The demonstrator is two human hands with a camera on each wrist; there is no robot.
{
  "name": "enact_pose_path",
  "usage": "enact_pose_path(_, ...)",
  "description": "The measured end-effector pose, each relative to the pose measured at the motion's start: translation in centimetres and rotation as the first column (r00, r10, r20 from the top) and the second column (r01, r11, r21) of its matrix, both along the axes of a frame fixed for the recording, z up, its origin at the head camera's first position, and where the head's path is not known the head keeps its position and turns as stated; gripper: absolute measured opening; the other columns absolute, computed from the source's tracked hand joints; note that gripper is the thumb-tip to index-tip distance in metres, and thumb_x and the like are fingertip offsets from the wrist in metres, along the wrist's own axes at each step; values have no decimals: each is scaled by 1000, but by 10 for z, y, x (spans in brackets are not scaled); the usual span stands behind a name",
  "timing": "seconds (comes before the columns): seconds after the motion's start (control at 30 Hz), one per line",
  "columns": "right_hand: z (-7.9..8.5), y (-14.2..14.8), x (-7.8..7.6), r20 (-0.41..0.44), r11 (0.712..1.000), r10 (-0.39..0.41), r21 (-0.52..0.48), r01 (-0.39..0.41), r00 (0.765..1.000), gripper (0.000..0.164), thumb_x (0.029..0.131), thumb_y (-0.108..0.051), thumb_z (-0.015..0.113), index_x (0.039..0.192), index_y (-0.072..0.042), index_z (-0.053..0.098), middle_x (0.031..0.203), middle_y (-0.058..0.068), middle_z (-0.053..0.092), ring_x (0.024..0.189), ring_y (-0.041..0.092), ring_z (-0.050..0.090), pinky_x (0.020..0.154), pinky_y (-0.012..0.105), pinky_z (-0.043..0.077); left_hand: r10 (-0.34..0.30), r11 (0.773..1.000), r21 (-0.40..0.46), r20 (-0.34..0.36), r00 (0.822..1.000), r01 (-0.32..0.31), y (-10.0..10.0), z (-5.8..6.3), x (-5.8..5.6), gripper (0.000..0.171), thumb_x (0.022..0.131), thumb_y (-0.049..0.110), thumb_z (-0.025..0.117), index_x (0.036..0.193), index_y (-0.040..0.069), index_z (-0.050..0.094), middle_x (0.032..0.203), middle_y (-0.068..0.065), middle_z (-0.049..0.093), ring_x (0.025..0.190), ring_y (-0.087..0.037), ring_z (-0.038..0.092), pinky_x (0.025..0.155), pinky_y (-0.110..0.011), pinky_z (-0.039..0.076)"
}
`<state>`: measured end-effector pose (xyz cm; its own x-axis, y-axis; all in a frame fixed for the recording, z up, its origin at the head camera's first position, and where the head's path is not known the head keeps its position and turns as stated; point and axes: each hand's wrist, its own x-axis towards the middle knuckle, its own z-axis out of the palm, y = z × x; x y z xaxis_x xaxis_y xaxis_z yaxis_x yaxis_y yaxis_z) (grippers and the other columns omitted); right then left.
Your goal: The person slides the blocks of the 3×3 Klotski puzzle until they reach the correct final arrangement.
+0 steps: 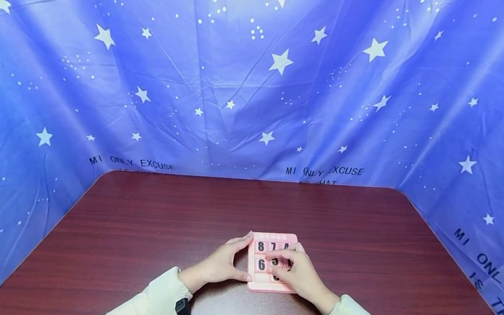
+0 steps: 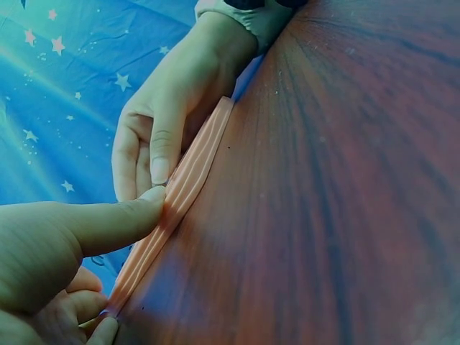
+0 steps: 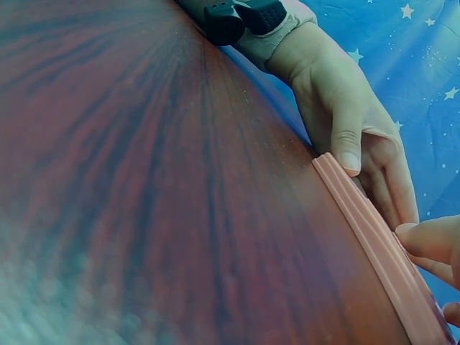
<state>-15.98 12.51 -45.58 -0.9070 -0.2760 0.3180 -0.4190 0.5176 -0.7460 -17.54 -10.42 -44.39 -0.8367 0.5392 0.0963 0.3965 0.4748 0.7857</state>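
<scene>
A pink number slide puzzle [image 1: 262, 287] lies flat near the front of the table, with black digits on its pale tiles. The 8 and 7 read plainly in the far row; the near-left slot shows no digit. My left hand [image 1: 220, 261] grips the puzzle's left side, thumb at the near corner and fingers toward the far corner. Over the right half reaches my right hand [image 1: 303, 275], thumb and forefinger touching the tiles and covering several of them. Both wrist views show the puzzle's ridged pink edge [image 2: 188, 180] with the thumbs beside it.
The dark red wooden table [image 1: 166, 205] spreads around the puzzle. A blue curtain [image 1: 240, 70] with white stars hangs behind and along both sides. Each pale sleeve carries a black device [image 1: 183, 310] at the wrist.
</scene>
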Motion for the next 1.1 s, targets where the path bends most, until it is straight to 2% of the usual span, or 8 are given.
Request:
enact_pose_path(0.27,0,3,4,9,998,55,-33,-54,998,17,74,-22,78,91,-23,75,87,-4,53,83,9,43,67,23,40,4,1000,1,13,1000,-4,-1,-1,-1,95,67,21,84,144,-2,33,151,-14,31,135,-29,31,111,-47,25)
enact_pose_path(0.5,1,4,8,33,998,58,-30,-57,998,16,72,-22,80,87,-25,77,88,-6,51,82,5,45,67,21,43,-15,1000,12,-5,1000,15,-1,-2,-1,94,68,22,83,143,-5,33,150,-17,31,135,-32,31,110,-48,25)
enact_pose_path(0.7,0,5,7,7,998,57,-40,-56,998,17,72,-21,80,88,-23,77,88,-4,52,84,7,46,68,22,43,-11,1000,9,-7,1000,11,0,-2,-1,95,67,22,83,143,-4,33,151,-16,31,135,-32,31,110,-48,25)
enact_pose_path(0.97,2,4,-4,1,999,2,-41,-2,1000,21,71,-19,81,90,-24,76,82,-3,52,75,10,42,60,21,38,-19,1000,19,-4,1000,19,0,-2,-2,95,68,22,83,143,-5,32,151,-17,30,135,-32,31,110,-50,25)
enact_pose_path(1.1,2,4,-13,-19,999,-3,-33,3,1000,24,70,-15,79,94,-20,76,85,-4,56,77,11,44,62,22,40,-13,1000,14,-2,1000,13,0,-2,-2,95,67,21,83,143,-4,32,150,-17,31,135,-33,31,110,-50,25)
